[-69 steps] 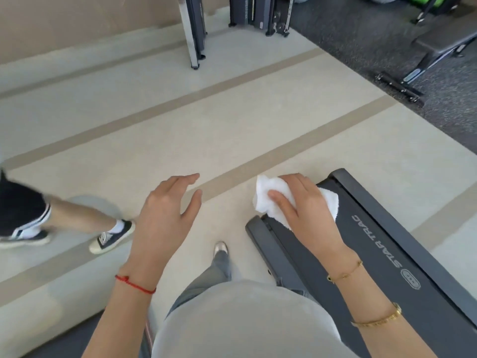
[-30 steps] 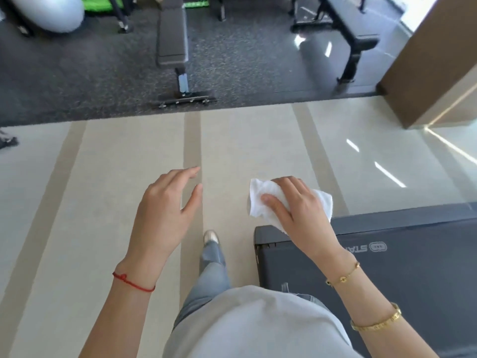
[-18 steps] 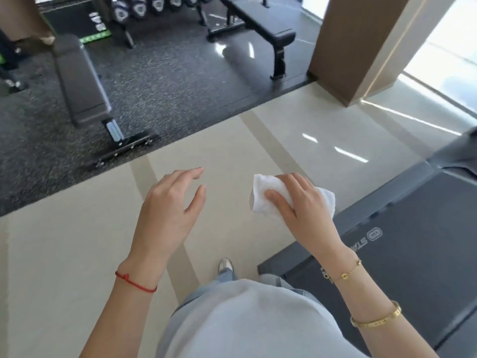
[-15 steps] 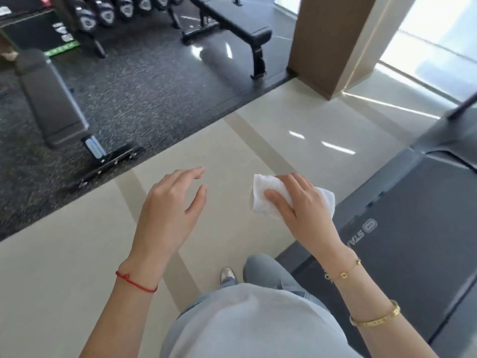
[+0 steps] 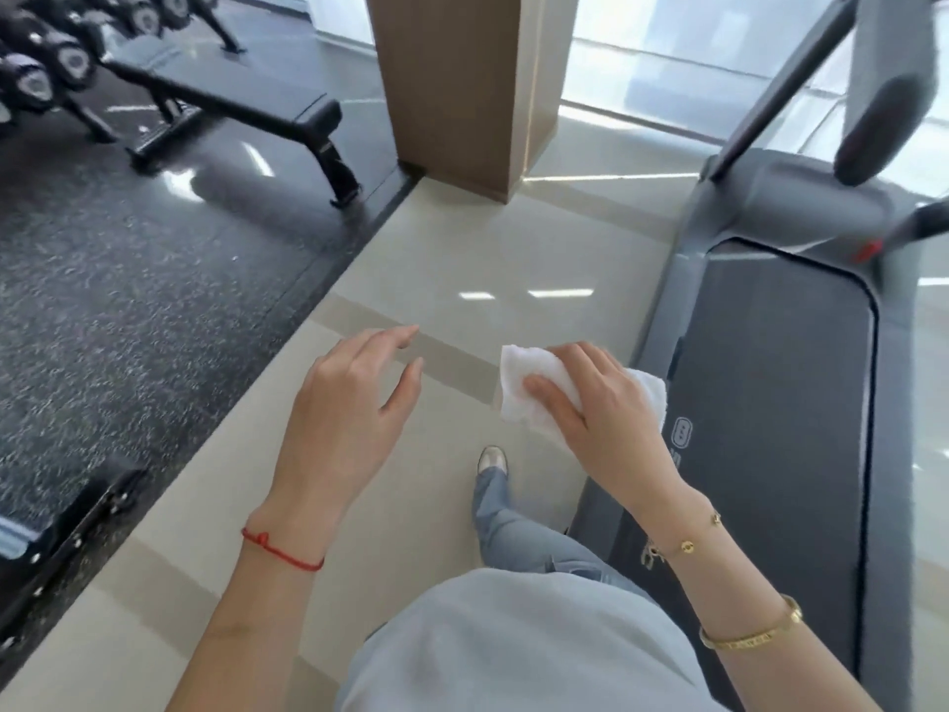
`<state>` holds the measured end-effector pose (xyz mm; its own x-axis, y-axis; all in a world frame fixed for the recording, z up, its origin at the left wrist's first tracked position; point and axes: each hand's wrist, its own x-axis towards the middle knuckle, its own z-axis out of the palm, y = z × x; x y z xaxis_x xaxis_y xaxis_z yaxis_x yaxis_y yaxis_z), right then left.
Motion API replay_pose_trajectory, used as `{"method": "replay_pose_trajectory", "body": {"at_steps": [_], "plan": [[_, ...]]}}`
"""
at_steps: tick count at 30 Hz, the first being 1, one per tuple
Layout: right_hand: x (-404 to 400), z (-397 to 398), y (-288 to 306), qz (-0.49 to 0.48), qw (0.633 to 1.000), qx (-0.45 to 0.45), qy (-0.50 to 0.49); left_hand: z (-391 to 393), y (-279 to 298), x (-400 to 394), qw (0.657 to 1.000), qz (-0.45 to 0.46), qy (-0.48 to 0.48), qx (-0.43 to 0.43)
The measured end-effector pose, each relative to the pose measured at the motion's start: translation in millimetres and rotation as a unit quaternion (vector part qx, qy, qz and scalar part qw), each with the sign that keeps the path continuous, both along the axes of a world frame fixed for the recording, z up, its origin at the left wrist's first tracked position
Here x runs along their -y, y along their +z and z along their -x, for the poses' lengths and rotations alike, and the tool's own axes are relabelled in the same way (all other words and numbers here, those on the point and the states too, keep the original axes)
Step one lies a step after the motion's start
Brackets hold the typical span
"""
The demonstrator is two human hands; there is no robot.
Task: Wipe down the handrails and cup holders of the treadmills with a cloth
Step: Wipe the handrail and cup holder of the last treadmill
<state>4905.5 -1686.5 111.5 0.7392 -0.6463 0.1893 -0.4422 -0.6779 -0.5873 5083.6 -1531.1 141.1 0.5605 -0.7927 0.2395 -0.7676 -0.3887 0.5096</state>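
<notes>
Treadmill [image 5: 780,393] on beige floor [image 5: 513,249]

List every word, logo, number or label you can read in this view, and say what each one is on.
No text reads clearly here.
Treadmill side rail: an oval logo badge with marks inside; the lettering below it is mostly hidden by the right hand and blurred, unreadable.
Treadmill front: a small red mark, too blurred to read.
Dumbbells on the rack: pale end caps, any numbers too blurred to read.
Cloth: no print.
</notes>
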Motion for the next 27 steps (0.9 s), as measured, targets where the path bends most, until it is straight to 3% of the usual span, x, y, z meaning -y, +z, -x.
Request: {"method": "replay_pose_trajectory", "body": {"at_steps": [15,27], "plan": [[247,-103,37,0.063,0.982,0.014,-0.175,-135,28,325,0.979,0.013,-0.199,-0.035],[416,-134,39,0.108,0.901,0.013,-0.421,-179,29,607,0.896,0.037,-0.441,-0.029]]}}
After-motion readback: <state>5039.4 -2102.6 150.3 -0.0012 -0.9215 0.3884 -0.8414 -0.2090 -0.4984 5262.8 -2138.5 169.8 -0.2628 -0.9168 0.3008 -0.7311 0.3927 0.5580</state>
